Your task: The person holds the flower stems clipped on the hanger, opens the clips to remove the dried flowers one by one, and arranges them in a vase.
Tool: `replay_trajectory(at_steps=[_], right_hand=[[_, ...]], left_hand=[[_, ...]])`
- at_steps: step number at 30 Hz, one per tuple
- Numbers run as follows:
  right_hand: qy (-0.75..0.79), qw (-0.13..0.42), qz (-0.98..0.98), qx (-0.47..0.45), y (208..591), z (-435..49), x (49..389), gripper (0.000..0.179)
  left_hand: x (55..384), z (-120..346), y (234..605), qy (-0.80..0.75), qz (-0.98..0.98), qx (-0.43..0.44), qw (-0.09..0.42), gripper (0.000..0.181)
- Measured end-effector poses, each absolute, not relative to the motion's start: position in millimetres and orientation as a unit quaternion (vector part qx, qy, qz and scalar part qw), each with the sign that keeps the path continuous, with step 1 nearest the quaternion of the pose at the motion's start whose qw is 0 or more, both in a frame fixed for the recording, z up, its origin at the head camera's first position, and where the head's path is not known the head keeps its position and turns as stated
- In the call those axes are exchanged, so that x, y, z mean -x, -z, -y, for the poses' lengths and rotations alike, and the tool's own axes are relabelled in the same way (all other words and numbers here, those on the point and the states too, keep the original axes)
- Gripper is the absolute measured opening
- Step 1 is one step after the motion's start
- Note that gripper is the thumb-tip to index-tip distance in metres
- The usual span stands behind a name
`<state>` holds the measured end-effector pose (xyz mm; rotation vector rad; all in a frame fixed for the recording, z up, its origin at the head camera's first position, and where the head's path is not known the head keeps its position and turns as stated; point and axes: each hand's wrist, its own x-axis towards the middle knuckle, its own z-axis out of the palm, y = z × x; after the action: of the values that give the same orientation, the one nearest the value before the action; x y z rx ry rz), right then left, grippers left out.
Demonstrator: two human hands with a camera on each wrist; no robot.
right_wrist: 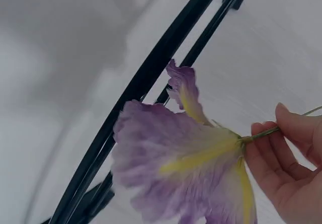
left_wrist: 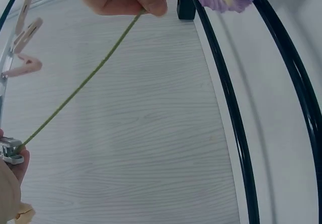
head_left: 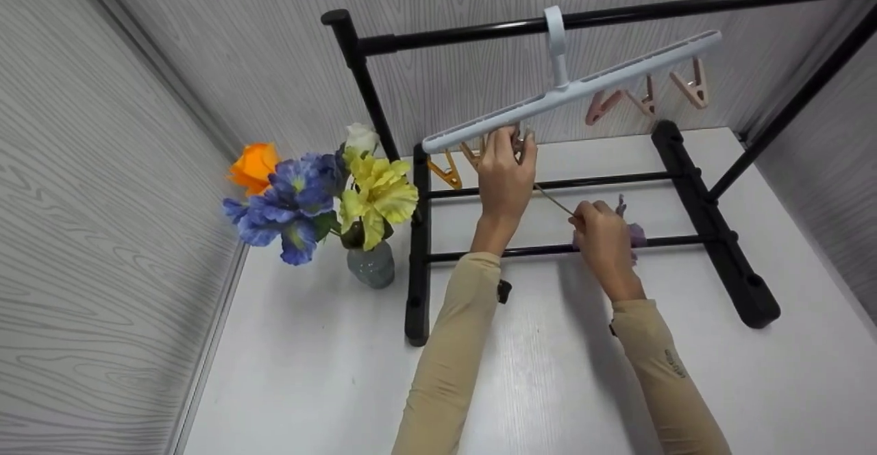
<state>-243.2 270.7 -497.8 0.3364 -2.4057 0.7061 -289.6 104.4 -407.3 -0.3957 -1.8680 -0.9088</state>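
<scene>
My left hand [head_left: 505, 179] is raised beneath the pale blue hanger [head_left: 493, 123] and pinches a grey clothespin [left_wrist: 12, 156]. One end of a thin green stem [left_wrist: 83, 85] sits at that clothespin's jaws. The stem slants down to my right hand [head_left: 604, 244], whose thumb and fingers pinch it just behind the bloom. At its lower end, the purple artificial flower [right_wrist: 176, 163] with yellow streaks shows fully in the right wrist view; in the head view the right hand covers much of it.
The hanger hangs tilted from a black rack [head_left: 466, 35]. Yellow clothespins [head_left: 449, 171] hang at its left, pink clothespins [head_left: 692, 85] at its right. Left of the rack, a grey vase [head_left: 372, 266] holds blue, yellow, orange and white artificial flowers. Rack bars run behind both hands, above the white table [head_left: 308, 359].
</scene>
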Motion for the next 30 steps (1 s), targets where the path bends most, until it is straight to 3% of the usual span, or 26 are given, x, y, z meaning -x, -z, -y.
replay_trajectory(at_steps=[8,15,23,30], right_hand=[[-0.248,0.257,0.925,-0.131,514.3,-289.1,242.5,0.017],[-0.228,0.313,0.912,-0.136,512.3,-298.1,242.4,0.013],[-0.225,0.372,0.881,-0.185,505.7,-297.4,243.4,0.022],[-0.222,0.382,0.869,-0.224,496.1,-294.3,243.6,0.018]], left_hand=[[290.1,-100.8,403.5,0.373,0.769,0.157,0.495,0.008],[285.5,-100.2,409.9,0.356,0.804,0.148,0.453,0.026],[275.1,-89.0,423.7,0.370,0.833,0.160,0.380,0.050],[262.5,-89.7,451.6,0.255,0.880,0.206,0.343,0.033]])
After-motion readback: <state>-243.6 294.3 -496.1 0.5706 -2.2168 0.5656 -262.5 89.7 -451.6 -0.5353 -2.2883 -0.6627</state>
